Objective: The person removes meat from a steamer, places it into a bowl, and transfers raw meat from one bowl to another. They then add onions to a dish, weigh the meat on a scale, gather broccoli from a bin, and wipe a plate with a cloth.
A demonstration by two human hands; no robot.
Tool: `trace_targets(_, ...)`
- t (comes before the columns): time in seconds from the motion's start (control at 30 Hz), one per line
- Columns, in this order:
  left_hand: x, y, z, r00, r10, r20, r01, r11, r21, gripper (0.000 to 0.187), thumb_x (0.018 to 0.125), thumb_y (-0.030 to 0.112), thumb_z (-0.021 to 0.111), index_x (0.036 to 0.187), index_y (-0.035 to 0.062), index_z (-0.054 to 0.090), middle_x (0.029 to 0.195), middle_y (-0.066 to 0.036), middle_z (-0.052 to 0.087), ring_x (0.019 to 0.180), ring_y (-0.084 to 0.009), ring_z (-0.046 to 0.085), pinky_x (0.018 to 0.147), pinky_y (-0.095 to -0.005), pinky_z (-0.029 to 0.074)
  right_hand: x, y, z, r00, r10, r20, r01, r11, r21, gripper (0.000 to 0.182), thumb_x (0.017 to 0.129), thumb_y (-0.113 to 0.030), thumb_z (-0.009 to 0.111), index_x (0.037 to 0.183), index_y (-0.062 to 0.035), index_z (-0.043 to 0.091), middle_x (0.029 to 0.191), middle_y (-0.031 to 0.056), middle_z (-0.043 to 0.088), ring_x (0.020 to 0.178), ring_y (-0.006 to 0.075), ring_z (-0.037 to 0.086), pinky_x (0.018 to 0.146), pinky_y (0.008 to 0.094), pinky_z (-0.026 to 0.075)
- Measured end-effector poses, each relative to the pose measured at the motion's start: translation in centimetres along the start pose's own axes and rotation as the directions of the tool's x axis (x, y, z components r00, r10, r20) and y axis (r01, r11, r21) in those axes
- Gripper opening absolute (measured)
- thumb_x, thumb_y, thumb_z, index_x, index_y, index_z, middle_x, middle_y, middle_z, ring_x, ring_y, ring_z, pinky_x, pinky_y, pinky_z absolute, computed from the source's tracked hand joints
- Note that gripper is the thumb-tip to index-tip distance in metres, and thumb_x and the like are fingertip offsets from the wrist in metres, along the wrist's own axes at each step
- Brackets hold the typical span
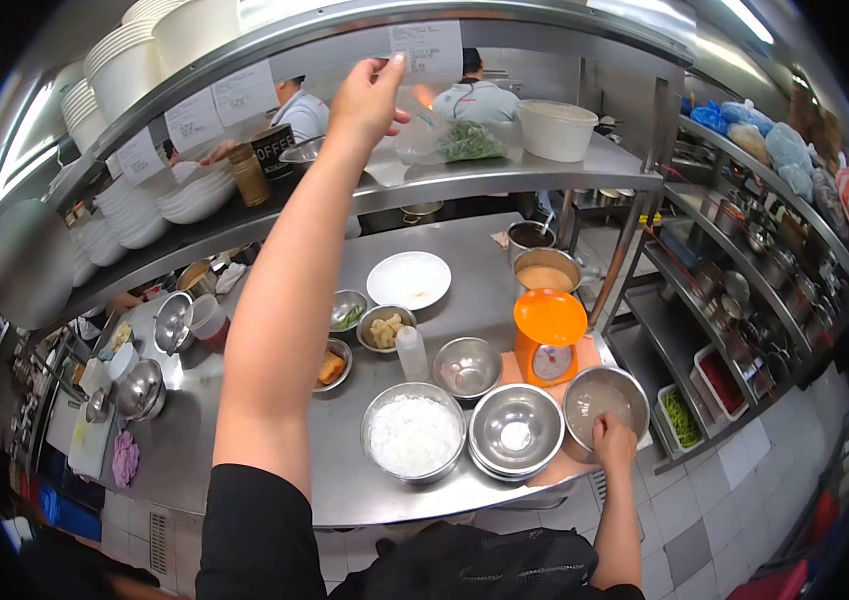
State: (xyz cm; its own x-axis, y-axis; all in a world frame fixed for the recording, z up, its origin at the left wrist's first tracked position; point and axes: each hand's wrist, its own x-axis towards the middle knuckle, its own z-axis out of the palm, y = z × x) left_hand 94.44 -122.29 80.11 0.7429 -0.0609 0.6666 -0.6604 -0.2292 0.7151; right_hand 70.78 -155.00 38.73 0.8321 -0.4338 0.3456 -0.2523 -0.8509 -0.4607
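- Head view: left hand point(370, 100) raised high, arm stretched up and forward, fingers loosely together; fingertips touch the lower edge of a white paper order slip point(427, 50) clipped to the upper steel shelf rail point(275, 45). Whether it pinches the slip, cannot tell.
- Right hand point(613, 440) low, curled over the near rim of a small round steel bowl point(605, 402) holding pale liquid, at the counter's right edge.
- Just left of that: empty stacked steel bowl point(516, 428), then a wide steel bowl of white grains point(413, 434).
- Behind: orange kitchen scale point(549, 338), white round plate point(409, 279), small bowls of food.
- Surface: long stainless steel counter point(275, 470), shelves above stacked with white dishes point(125, 65).
- Room: commercial kitchen, tiled floor; two people in light shirts beyond the shelf.
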Motion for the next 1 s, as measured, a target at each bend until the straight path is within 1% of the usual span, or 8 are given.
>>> trace_targets(0.27, -8.8, -0.7, -6.3, 0.953, 0.253, 0.168, -0.240, 0.966, -0.090, 0.033, 0.095, 0.032, 0.045, 0.105, 0.0043, 0.060, 0.091, -0.003, 0.064, 0.063, -0.0059, 0.053, 0.056, -0.0198, 0.041, 1.0, 3.3, 2.2, 0.991, -0.069, -0.117, 0.072, 0.997, 0.022, 0.014, 0.081, -0.014, 0.054, 0.087, -0.0061, 0.062, 0.081, 0.0167, 0.061, 0.078, 0.0347, 0.059, 0.070, 0.0429, 0.046)
trace_targets(0.37, -17.5, -3.4, -9.4, 0.968, 0.141, 0.207, -0.135, 0.990, -0.046, 0.028, 0.093, 0.027, 0.050, 0.097, 0.0031, 0.063, 0.082, -0.002, 0.063, 0.061, -0.0053, 0.052, 0.054, -0.0190, 0.041, 1.3, 0.4, 0.4, 0.990, -0.051, -0.128, 0.080, 0.969, 0.233, 0.016, 0.080, -0.016, 0.058, 0.088, -0.0032, 0.062, 0.085, 0.0166, 0.061, 0.080, 0.0334, 0.058, 0.072, 0.0412, 0.046)
trace_targets(0.47, -27.5, -10.2, -10.3, 0.953, -0.216, 0.214, 0.245, 0.962, -0.117, 0.024, 0.092, 0.025, 0.052, 0.094, 0.0031, 0.061, 0.081, -0.004, 0.063, 0.064, -0.0073, 0.056, 0.055, -0.0197, 0.043, 2.4, -6.7, -0.6, 0.989, -0.150, 0.003, 0.141, 0.933, 0.331, 0.018, 0.078, -0.016, 0.062, 0.089, -0.0014, 0.061, 0.089, 0.0163, 0.061, 0.080, 0.0329, 0.058, 0.074, 0.0395, 0.046)
trace_targets(0.53, -34.0, -14.6, -10.9, 0.836, -0.508, 0.206, 0.534, 0.840, -0.096, 0.023, 0.092, 0.024, 0.052, 0.091, 0.0026, 0.061, 0.075, -0.002, 0.061, 0.059, -0.0058, 0.050, 0.052, -0.0198, 0.040, 2.7, -9.2, 0.2, 0.901, -0.423, 0.089, 0.422, 0.906, 0.038, 0.023, 0.077, -0.014, 0.063, 0.096, -0.0028, 0.061, 0.092, 0.0172, 0.060, 0.082, 0.0346, 0.058, 0.074, 0.0387, 0.046)
trace_targets(0.63, -42.3, -17.3, -12.6, 0.718, -0.695, 0.039, 0.696, 0.717, -0.035, 0.024, 0.092, 0.024, 0.051, 0.091, 0.0026, 0.062, 0.069, 0.000, 0.059, 0.054, -0.0053, 0.047, 0.050, -0.0195, 0.039, 4.2, -8.1, 3.4, 0.871, -0.362, 0.332, 0.411, 0.907, -0.090, 0.030, 0.077, -0.013, 0.063, 0.104, -0.0032, 0.058, 0.091, 0.0187, 0.061, 0.083, 0.0356, 0.059, 0.073, 0.0401, 0.046)
trace_targets(0.77, -50.8, -17.7, -16.7, 0.548, -0.805, -0.229, 0.802, 0.583, -0.128, 0.027, 0.092, 0.027, 0.051, 0.089, 0.0023, 0.062, 0.065, 0.000, 0.058, 0.052, -0.0050, 0.046, 0.048, -0.0194, 0.037, 5.3, -9.9, 2.0, 0.859, -0.263, 0.439, 0.297, 0.955, -0.008, 0.031, 0.078, -0.012, 0.063, 0.107, -0.0034, 0.055, 0.089, 0.0200, 0.063, 0.083, 0.0366, 0.061, 0.071, 0.0423, 0.046)
trace_targets(0.83, -54.4, -16.9, -18.8, 0.490, -0.814, -0.313, 0.825, 0.548, -0.136, 0.027, 0.093, 0.027, 0.050, 0.089, 0.0022, 0.061, 0.065, -0.001, 0.058, 0.051, -0.0053, 0.045, 0.046, -0.0198, 0.036, 5.1, -9.1, 1.8, 0.928, -0.281, 0.246, 0.241, 0.953, 0.181, 0.023, 0.079, -0.011, 0.061, 0.100, -0.0027, 0.056, 0.085, 0.0195, 0.064, 0.082, 0.0365, 0.062, 0.069, 0.0435, 0.045)
trace_targets(1.0, -61.1, -15.8, -19.9, 0.337, -0.820, -0.463, 0.835, 0.487, -0.255, 0.027, 0.093, 0.028, 0.050, 0.087, 0.0031, 0.059, 0.064, -0.002, 0.057, 0.048, -0.0051, 0.044, 0.043, -0.0203, 0.035, 4.0, -10.8, -1.8, 0.953, -0.219, 0.207, 0.180, 0.965, 0.193, 0.012, 0.080, -0.007, 0.056, 0.090, 0.0004, 0.056, 0.082, 0.0149, 0.061, 0.068, 0.0259, 0.056, 0.065, 0.0326, 0.044)
